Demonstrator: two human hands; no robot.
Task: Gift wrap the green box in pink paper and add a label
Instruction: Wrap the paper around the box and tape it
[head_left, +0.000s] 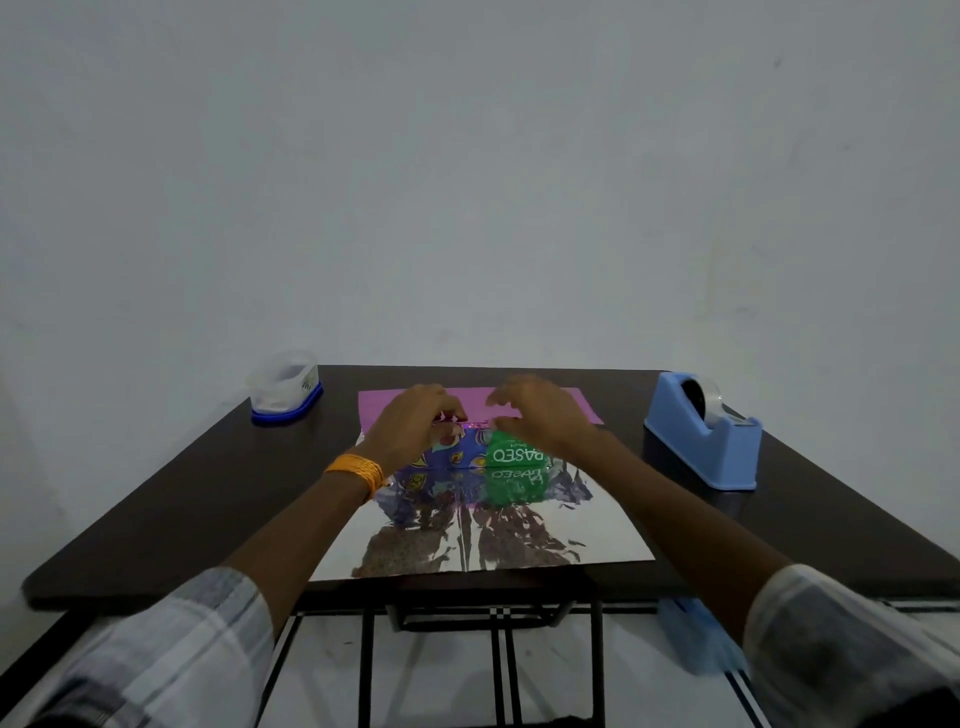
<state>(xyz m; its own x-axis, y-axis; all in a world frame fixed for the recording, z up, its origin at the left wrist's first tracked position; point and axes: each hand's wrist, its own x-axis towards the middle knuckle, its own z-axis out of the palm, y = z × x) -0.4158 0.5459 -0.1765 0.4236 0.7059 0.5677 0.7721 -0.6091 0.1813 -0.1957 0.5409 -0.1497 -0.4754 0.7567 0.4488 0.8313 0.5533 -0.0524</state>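
Dark table (182, 493), far edge against the wall. Far-left corner: clear container (284, 389) on a blue base; right side: blue tape dispenser (701, 431). Centre: silver sheet (493, 545) lying flat, near edge at the table's front edge, with a pink sheet (524, 397) flat just behind it; can't tell if they're one piece.

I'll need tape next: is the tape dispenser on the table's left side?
No, the blue tape dispenser stands near the right edge of the table.
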